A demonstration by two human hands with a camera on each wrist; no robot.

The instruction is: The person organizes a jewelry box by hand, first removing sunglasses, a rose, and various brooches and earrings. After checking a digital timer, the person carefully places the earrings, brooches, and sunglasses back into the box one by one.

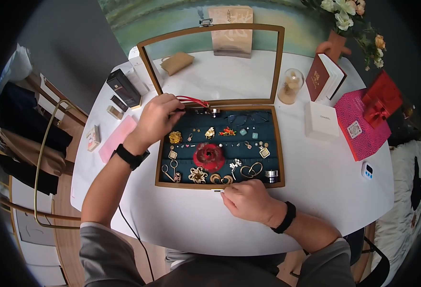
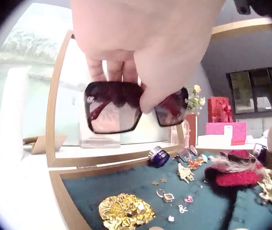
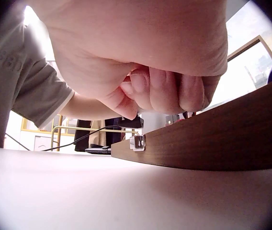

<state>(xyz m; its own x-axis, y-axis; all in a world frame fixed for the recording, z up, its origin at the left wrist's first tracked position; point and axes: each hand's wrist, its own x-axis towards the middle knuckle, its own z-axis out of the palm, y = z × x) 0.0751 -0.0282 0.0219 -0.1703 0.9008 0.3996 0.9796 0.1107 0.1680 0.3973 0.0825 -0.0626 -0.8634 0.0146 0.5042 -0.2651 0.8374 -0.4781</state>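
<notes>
My left hand [image 1: 157,122] [image 2: 148,40] pinches dark sunglasses [image 2: 112,112] with red arms [image 1: 194,100] at the bridge, above the back left of a wooden-framed box [image 1: 196,185] [image 3: 212,139]. The box's glass lid [image 1: 280,62] stands raised. Gold jewelry [image 1: 175,137] [image 2: 126,211], a red flower [image 1: 209,157] and blue-lensed eyeglasses [image 1: 246,118] lie on the dark green lining. At the front edge, my right hand [image 1: 251,201] [image 3: 141,57] has its fingers curled beside the metal latch [image 3: 137,143], with nothing visible in them.
Black and white boxes [image 1: 124,88] and a pink sheet [image 1: 119,137] lie left. A glass dome [image 1: 291,86], red book [image 1: 318,79], white box [image 1: 321,120] and pink bag [image 1: 354,125] stand or lie right. A flower vase [image 1: 333,45] is at the back.
</notes>
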